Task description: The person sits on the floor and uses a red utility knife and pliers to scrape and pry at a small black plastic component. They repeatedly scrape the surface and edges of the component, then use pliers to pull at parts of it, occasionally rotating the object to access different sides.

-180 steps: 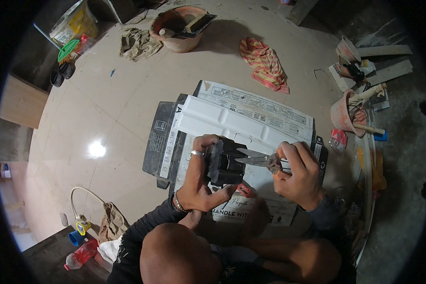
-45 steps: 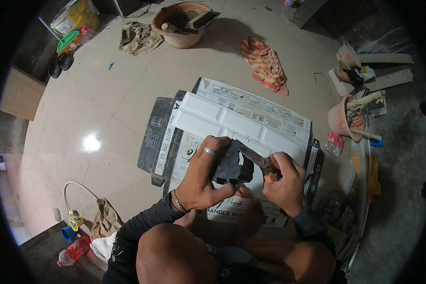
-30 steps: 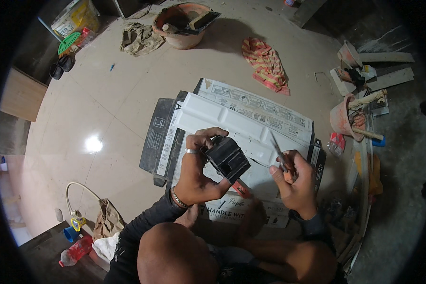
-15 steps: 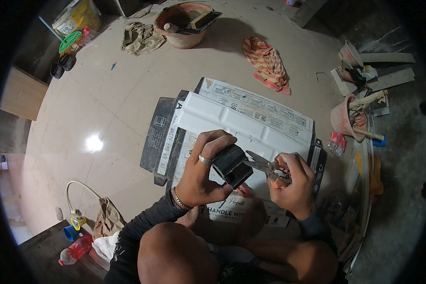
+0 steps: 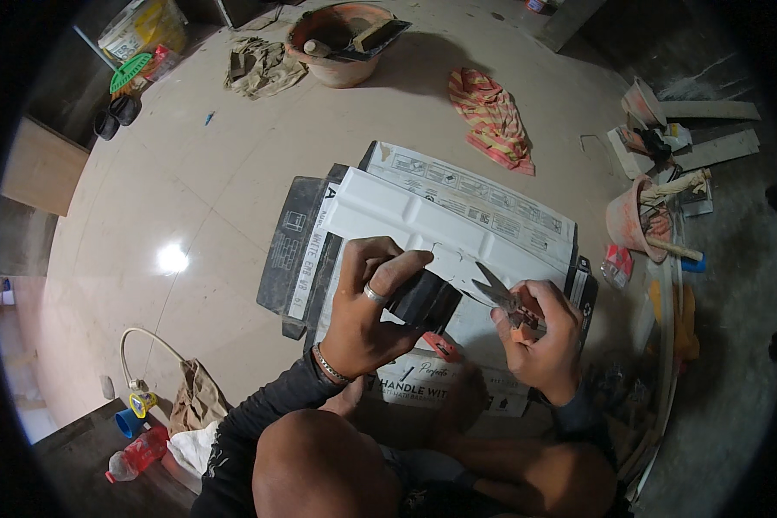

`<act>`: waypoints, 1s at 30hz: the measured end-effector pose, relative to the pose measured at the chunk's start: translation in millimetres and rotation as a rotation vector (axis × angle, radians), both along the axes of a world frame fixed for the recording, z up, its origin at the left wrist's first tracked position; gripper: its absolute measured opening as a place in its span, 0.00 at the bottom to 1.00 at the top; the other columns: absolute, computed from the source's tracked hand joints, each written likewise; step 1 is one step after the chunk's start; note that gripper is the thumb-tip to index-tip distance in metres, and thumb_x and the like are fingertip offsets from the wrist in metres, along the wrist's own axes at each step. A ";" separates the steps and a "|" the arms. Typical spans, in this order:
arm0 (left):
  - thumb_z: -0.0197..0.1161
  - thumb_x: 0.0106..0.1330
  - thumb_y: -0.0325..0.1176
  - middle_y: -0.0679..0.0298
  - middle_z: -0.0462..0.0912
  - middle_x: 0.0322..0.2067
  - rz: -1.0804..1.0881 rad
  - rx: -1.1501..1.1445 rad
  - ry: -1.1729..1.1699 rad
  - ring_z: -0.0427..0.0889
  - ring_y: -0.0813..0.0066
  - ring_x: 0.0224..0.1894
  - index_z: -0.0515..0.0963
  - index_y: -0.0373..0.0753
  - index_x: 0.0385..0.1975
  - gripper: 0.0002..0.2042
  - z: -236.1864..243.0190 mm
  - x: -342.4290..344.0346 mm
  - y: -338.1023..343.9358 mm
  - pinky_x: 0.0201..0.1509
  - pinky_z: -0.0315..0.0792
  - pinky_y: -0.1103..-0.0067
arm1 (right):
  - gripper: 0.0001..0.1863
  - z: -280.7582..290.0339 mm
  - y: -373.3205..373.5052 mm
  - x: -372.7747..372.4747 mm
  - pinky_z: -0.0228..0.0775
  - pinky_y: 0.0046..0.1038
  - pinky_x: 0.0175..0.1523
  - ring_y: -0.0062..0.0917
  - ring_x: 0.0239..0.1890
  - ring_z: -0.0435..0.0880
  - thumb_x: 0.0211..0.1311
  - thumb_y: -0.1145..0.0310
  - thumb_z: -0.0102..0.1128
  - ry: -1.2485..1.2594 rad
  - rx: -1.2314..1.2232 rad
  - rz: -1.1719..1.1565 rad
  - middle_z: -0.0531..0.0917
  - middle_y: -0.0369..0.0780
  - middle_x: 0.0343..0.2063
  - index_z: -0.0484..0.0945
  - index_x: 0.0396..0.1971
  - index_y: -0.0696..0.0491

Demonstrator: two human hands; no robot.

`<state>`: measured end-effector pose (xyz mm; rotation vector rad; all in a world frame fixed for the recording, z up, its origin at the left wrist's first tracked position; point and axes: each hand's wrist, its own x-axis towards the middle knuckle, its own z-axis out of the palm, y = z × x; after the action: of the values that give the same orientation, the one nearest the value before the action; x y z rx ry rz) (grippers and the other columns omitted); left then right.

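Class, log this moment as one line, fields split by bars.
Left hand: grips black block | Right hand: holds orange-handled snips, blades parted, pointing toward block | Below hands: printed cardboard

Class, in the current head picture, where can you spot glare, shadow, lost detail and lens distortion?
Head view: a white glare spot on the floor; head view: a shadow right of the reddish basin; head view: dark surfaces hide detail on the black piece in the left hand; head view: fisheye bending, black corners.
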<state>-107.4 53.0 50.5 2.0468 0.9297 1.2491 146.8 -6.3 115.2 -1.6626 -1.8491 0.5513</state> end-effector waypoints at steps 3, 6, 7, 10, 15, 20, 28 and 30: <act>0.80 0.46 0.32 0.50 0.70 0.52 0.074 -0.035 0.047 0.75 0.54 0.55 0.71 0.37 0.66 0.41 1.7 3.9 -1.4 0.57 0.80 0.62 | 0.15 5.6 -5.5 -6.1 0.79 0.33 0.41 0.35 0.32 0.87 0.61 0.72 0.75 0.087 -0.119 -0.040 0.84 0.46 0.33 0.79 0.40 0.62; 0.82 0.52 0.30 0.50 0.67 0.54 0.028 -0.128 0.052 0.75 0.58 0.53 0.69 0.35 0.65 0.39 3.4 4.3 -5.4 0.51 0.80 0.67 | 0.14 8.3 -10.6 -10.9 0.79 0.33 0.41 0.37 0.31 0.88 0.61 0.71 0.75 0.106 -0.156 -0.056 0.84 0.48 0.31 0.78 0.39 0.62; 0.82 0.53 0.30 0.50 0.67 0.54 0.029 -0.127 0.032 0.76 0.60 0.52 0.69 0.35 0.64 0.38 2.5 5.6 -5.7 0.49 0.80 0.68 | 0.15 7.8 -11.9 -12.7 0.77 0.32 0.40 0.34 0.30 0.84 0.62 0.70 0.75 0.109 -0.174 -0.052 0.83 0.46 0.30 0.78 0.39 0.61; 0.77 0.57 0.24 0.45 0.70 0.50 0.041 -0.153 -0.069 0.78 0.50 0.50 0.69 0.32 0.61 0.31 -3.1 11.0 -5.7 0.52 0.78 0.64 | 0.15 2.1 -13.6 -18.5 0.73 0.29 0.39 0.29 0.28 0.80 0.63 0.70 0.74 0.122 -0.167 -0.046 0.81 0.45 0.29 0.76 0.37 0.61; 0.80 0.50 0.18 0.56 0.77 0.38 0.139 -0.054 -0.101 0.82 0.64 0.32 0.74 0.34 0.52 0.28 -9.4 12.2 -6.7 0.30 0.78 0.75 | 0.14 -3.7 -11.8 -19.0 0.76 0.32 0.40 0.33 0.30 0.85 0.61 0.73 0.74 0.058 -0.087 -0.002 0.83 0.46 0.30 0.77 0.39 0.62; 0.80 0.48 0.17 0.56 0.76 0.37 0.102 -0.001 -0.103 0.80 0.58 0.37 0.75 0.38 0.50 0.28 -7.7 14.6 -9.1 0.36 0.77 0.70 | 0.14 -6.6 -8.2 -19.7 0.78 0.33 0.40 0.36 0.31 0.88 0.59 0.75 0.74 0.043 -0.044 0.026 0.85 0.47 0.31 0.78 0.40 0.63; 0.80 0.49 0.17 0.59 0.76 0.36 0.064 0.070 -0.128 0.73 0.53 0.36 0.75 0.40 0.47 0.27 -4.5 22.8 -9.7 0.38 0.69 0.64 | 0.13 -10.3 -9.1 -23.0 0.79 0.34 0.38 0.41 0.30 0.89 0.57 0.75 0.73 0.003 -0.003 0.035 0.85 0.48 0.29 0.79 0.39 0.63; 0.80 0.49 0.17 0.59 0.75 0.35 0.074 0.083 -0.124 0.73 0.53 0.36 0.75 0.40 0.47 0.27 -4.3 23.6 -9.7 0.38 0.69 0.64 | 0.13 -11.6 -9.3 -23.5 0.79 0.35 0.38 0.42 0.29 0.88 0.57 0.75 0.72 -0.013 0.023 0.032 0.85 0.48 0.29 0.79 0.39 0.63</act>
<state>-83.8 43.3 46.2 1.9880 0.9174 1.4584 123.4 -15.6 103.5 -1.6279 -1.8873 0.5325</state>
